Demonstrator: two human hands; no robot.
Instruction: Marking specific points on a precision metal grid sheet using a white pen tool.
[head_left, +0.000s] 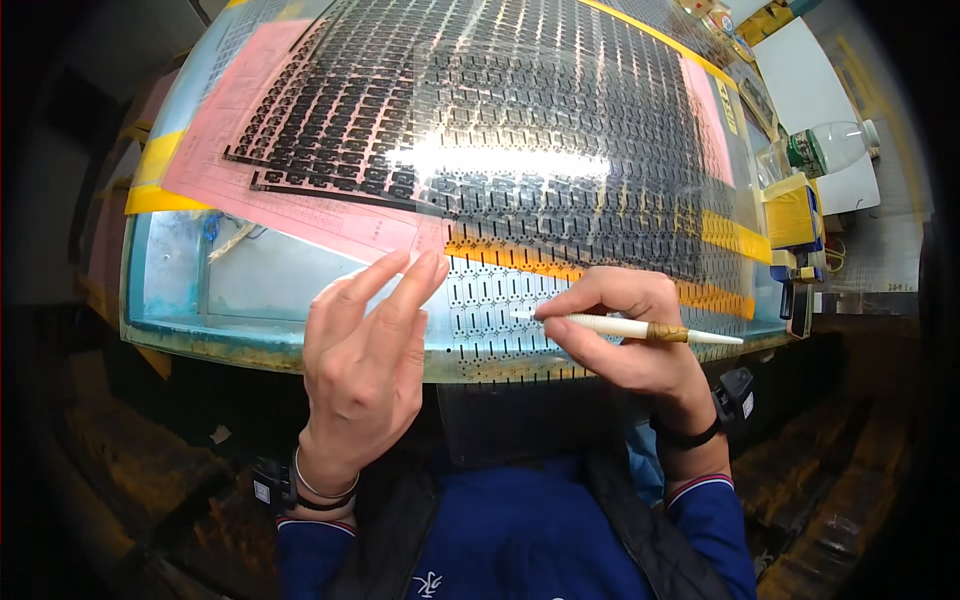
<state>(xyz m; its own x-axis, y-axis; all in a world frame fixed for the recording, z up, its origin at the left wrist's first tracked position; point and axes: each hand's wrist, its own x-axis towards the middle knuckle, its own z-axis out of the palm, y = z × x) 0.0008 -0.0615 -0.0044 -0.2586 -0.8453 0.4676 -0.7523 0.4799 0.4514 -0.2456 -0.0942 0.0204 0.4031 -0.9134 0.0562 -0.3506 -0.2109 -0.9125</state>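
Blue shirt point(530, 530) nearest; right hand point(625, 335) pinches a white pen point(632, 328) — likely light, stiff, best held at its ribbed grip point(603, 325) — left hand point(362, 355), fingers loosely extended, beside patterned film point(565, 222), probably slick.

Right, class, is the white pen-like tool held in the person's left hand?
No, the right hand grips the white pen-like tool between its thumb and fingers.

The film sheets point(545, 195) lie on the counter point(230, 337), paper point(215, 165) partly beneath them, the pen point(620, 327) above their near end, the bottle point(840, 147) to their right.
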